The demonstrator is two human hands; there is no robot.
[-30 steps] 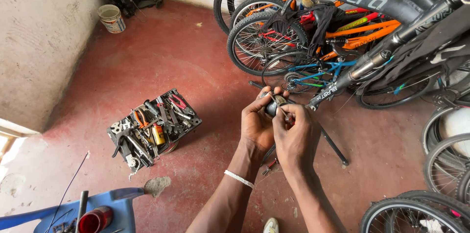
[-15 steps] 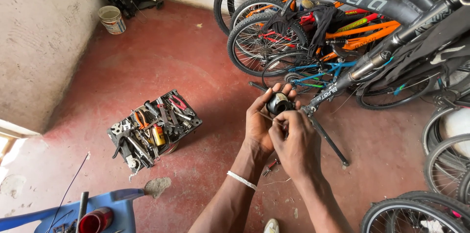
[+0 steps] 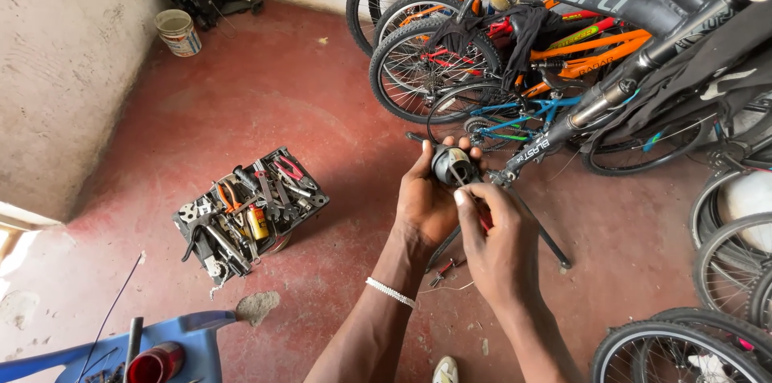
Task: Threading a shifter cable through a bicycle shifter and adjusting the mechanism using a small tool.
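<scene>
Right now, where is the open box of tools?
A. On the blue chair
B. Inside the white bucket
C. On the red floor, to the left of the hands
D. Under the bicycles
C: the tool box sits on the red floor, left of the left hand.

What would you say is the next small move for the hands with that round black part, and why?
Probably a steady push or turn of the thin tool with the right hand: the left hand cups the round black part with its open face up, and the right fingertips already press the tool into it.
</scene>
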